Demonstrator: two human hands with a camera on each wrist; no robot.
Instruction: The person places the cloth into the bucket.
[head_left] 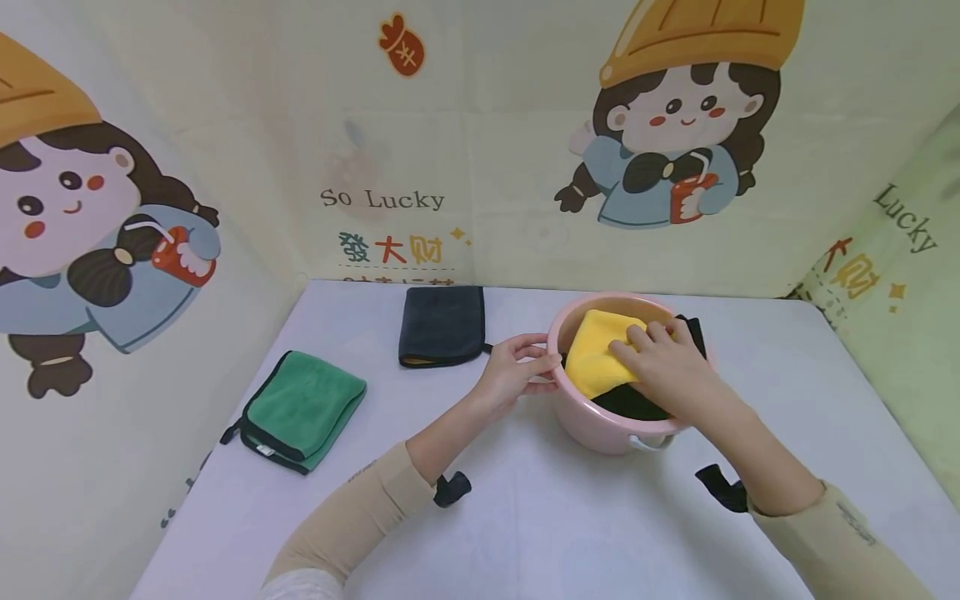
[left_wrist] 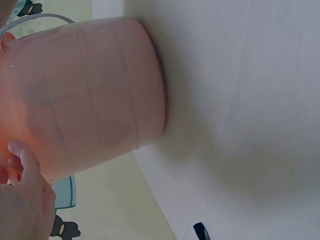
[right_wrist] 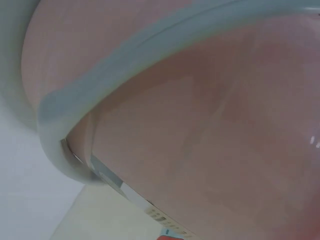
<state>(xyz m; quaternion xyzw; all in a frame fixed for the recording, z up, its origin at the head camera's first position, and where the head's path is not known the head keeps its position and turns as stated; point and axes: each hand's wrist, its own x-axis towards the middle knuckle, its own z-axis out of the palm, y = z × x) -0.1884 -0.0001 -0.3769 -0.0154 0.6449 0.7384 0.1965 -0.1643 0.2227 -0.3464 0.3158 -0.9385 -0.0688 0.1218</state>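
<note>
In the head view, my right hand (head_left: 667, 362) reaches into a pink bucket (head_left: 600, 429), its bent fingers gripping a yellow cloth (head_left: 592, 354). Dark fabric (head_left: 630, 403) shows below and behind that cloth; whether it is a separate piece I cannot tell. My left hand (head_left: 517, 371) holds the bucket at the left side of its rim. In the left wrist view, the left hand's fingers (left_wrist: 27, 162) touch the bucket wall (left_wrist: 95, 95). The right wrist view shows only the bucket's side and its grey handle (right_wrist: 120, 60); the right hand is hidden there.
A folded green cloth (head_left: 307, 408) with black edging lies on the left of the white table (head_left: 517, 533). A folded dark cloth (head_left: 442, 325) lies at the back, left of the bucket. Patterned sheets (head_left: 517, 150) hang behind and beside the table.
</note>
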